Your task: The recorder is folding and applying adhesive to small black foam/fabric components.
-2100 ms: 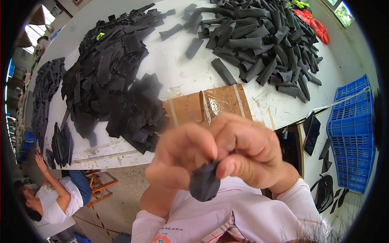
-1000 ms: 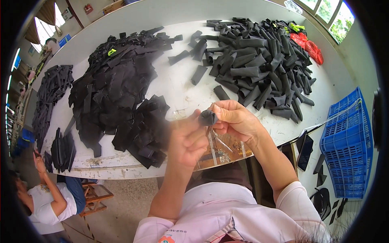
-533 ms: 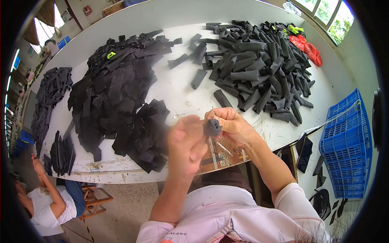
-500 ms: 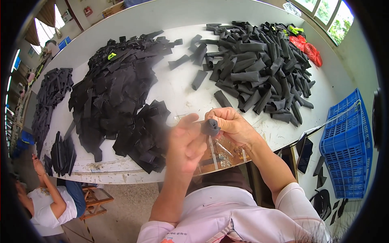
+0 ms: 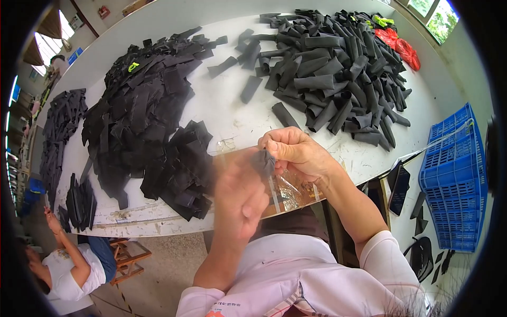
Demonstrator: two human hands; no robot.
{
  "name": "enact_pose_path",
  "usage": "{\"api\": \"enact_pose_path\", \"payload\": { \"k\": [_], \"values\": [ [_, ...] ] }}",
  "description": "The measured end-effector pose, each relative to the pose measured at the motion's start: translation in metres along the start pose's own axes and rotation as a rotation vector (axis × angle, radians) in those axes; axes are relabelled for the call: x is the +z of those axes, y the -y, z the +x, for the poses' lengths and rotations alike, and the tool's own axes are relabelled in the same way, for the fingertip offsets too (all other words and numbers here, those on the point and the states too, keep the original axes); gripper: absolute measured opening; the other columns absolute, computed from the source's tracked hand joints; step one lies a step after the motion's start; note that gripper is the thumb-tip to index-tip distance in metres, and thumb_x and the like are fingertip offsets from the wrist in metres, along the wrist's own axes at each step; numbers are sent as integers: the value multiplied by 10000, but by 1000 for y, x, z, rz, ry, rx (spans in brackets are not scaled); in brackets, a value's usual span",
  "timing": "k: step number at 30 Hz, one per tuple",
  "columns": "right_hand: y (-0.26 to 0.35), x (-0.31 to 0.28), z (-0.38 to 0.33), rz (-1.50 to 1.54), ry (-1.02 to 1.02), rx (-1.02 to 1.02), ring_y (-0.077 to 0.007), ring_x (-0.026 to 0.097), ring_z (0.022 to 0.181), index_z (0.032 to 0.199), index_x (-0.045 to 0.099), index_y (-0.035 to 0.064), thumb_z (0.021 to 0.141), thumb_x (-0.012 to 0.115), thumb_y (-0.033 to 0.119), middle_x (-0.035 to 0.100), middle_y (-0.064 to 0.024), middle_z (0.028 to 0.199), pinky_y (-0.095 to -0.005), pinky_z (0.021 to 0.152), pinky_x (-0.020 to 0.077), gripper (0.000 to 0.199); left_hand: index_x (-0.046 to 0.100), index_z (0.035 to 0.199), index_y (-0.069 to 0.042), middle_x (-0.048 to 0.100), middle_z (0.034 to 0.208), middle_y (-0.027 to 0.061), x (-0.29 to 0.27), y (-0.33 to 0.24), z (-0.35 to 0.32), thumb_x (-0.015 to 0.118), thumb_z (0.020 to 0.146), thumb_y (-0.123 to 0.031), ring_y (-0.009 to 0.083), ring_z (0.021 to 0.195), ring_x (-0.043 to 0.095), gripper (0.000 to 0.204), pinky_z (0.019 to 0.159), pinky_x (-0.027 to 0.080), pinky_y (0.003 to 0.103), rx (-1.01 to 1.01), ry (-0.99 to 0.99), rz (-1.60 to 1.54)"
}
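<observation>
Over the table's front edge, my right hand pinches a small dark grey fabric tube between thumb and fingers. The piece looks bunched, with its end facing left. Close on its left side is my left hand, smeared by motion; whether its fingers touch the fabric cannot be made out. Left of that hand lies a big heap of flat black fabric pieces. Beyond my right hand spreads a pile of rolled dark grey tubes, with a few loose ones at its near left side.
A clear plastic sheet covers the table edge below my hands. Red plastic bags lie at the far right. A blue crate stands at right. Stacked dark strips sit front left, near another person.
My left hand has turned and its fingers have come lower beside the fabric. The tube in my right hand has tilted, and its rolled end no longer shows. The whole view has shifted slightly.
</observation>
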State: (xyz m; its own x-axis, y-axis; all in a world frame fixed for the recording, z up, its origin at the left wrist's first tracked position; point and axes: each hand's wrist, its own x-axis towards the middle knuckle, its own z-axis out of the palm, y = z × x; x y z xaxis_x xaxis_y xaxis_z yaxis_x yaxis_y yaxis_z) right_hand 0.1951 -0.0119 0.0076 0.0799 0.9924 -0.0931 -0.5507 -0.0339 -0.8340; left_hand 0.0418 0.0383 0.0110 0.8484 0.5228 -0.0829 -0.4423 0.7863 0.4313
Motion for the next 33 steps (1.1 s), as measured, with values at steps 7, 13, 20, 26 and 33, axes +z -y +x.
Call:
{"api": "enact_pose_path", "payload": {
  "k": [7, 13, 20, 26, 33],
  "values": [
    [15, 4, 7, -14, 188, -47, -39, 474, 561, 750, 558, 10, 763, 639, 267, 495, 26, 626, -157, 489, 378, 269, 404, 1127, 20, 582, 852, 116, 26, -19, 11, 466, 818, 44, 3, 333, 329, 316, 282, 239, 160, 18, -15, -127],
    [-16, -5, 3, -63, 87, -1, -49, 410, 500, 703, 550, 51, 828, 564, 265, 481, 28, 580, -189, 481, 337, 248, 472, 1053, -18, 567, 821, 80, 7, -8, 7, 504, 798, 12, 18, 426, 355, 260, 344, 248, 139, 40, -180, 181],
    [6, 15, 2, -183, -27, -7, -54, 400, 515, 700, 550, 40, 824, 569, 282, 461, 21, 571, -194, 486, 325, 272, 491, 941, 39, 576, 763, 142, -1, -22, 17, 407, 834, 14, 28, 316, 320, 138, 281, 236, 156, -195, -103, -473],
    [-6, 3, 2, -57, 8, 51, -69, 396, 517, 698, 549, 25, 813, 577, 323, 441, 15, 562, -198, 478, 322, 321, 490, 1090, -18, 563, 835, 71, -30, -4, 16, 444, 836, -73, 27, 358, 288, 263, 309, 210, 151, -142, -20, -230],
    [-12, -6, 2, -42, 73, -10, -50, 483, 556, 725, 561, 38, 817, 583, 247, 510, 26, 632, -169, 511, 391, 229, 425, 1066, 26, 589, 791, 147, 13, -7, 10, 476, 828, 1, 10, 320, 292, 245, 287, 202, 148, 115, -143, 250]
  ]
}}
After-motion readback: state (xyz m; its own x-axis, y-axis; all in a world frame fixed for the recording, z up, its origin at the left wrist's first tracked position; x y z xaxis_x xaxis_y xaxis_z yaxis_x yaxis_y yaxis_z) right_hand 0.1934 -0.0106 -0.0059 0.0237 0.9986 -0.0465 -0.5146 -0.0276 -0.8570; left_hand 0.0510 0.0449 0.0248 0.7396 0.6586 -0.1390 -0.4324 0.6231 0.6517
